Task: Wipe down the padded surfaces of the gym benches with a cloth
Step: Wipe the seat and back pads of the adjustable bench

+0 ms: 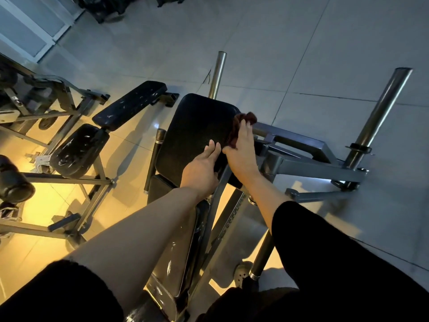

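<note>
Right hand (240, 149) grip: fingers laid over dark red cloth (241, 126), pressing it on right edge of black pad (195, 131). Left hand (202, 166) flat on pad's near edge, holding nothing. Steel posts (380, 112) right of grip; second bench (111, 126) left; open tiled floor (301, 43) beyond.

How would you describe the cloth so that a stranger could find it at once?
Find the large black pad between two upright steel posts. At its right edge, the right hand presses a bunched cloth. It is dark red, the only soft, crumpled thing among black pads and grey metal.
</note>
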A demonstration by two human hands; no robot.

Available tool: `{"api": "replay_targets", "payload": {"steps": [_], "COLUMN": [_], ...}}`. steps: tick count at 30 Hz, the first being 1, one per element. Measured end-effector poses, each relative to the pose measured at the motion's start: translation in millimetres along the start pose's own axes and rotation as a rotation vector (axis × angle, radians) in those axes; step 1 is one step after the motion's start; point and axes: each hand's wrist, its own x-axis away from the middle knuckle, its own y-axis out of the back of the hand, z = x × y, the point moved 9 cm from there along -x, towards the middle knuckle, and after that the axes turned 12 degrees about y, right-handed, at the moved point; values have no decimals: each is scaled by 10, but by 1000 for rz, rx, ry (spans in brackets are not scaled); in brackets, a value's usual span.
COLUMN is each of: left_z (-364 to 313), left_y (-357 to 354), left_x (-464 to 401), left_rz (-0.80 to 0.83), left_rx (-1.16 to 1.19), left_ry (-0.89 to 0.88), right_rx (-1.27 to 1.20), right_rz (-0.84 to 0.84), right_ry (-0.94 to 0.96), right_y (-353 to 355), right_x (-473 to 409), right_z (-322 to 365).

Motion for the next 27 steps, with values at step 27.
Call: {"api": "replay_targets", "payload": {"steps": [27], "left_z": [28], "left_y": [18], "left_x": [10], "left_rz": [7], "left_rx": [41], "left_ry": [-2], "right_rx": [122], "right_rz": [-62], "right_ry": [15], "right_y": [-15], "right_x": [150], "right_z": [85]}}
